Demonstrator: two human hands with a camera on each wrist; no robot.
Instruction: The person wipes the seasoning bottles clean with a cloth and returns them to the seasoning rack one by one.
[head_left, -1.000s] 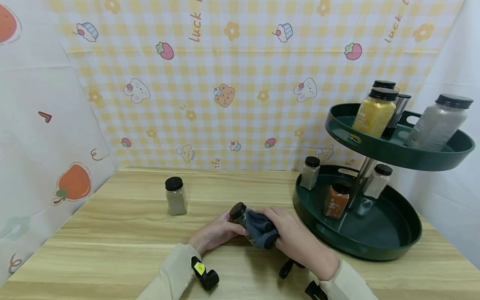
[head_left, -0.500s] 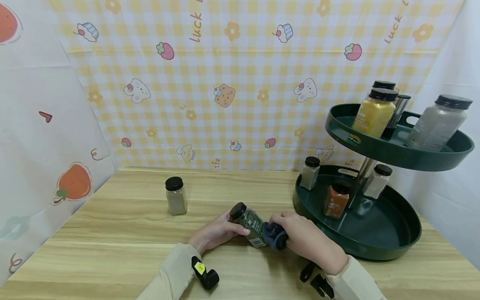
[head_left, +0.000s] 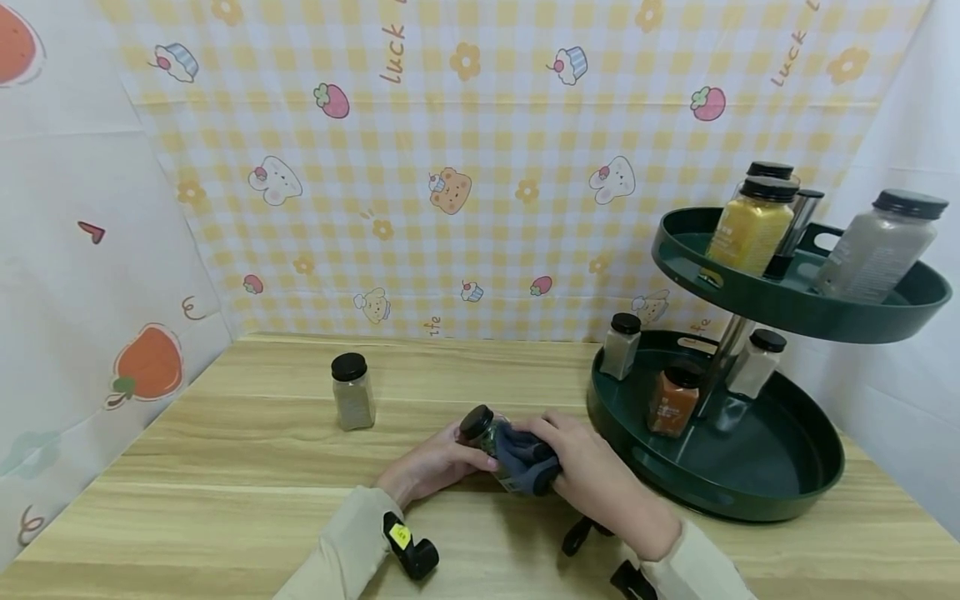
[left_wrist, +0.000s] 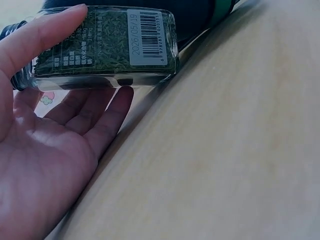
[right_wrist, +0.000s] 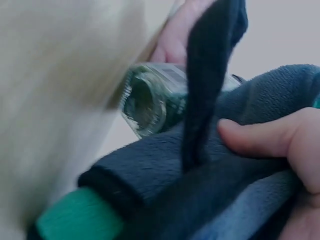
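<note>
Left hand [head_left: 431, 468] grips the dried-herb jar [left_wrist: 112, 45], right hand [head_left: 588, 475] the blue-grey cloth [right_wrist: 145, 155]; from here I judge hard rubbing could twist the glass loose.

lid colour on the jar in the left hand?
Black. The lid shows best in the head view.

1. A small transparent jar with flat sides and a black round lid [left_wrist: 112, 40] contains dried green flakes. Its label shows a barcode and the date 2026/05/19. The jar is closed and lies tilted in the left hand [head_left: 431, 468], above the table [head_left: 187, 500], with the lid directed away, toward the left.
2. A dark blue-grey, soft plush cloth [head_left: 525, 458] is bunched in the right hand [head_left: 588, 467] and covers part of the jar.
</note>
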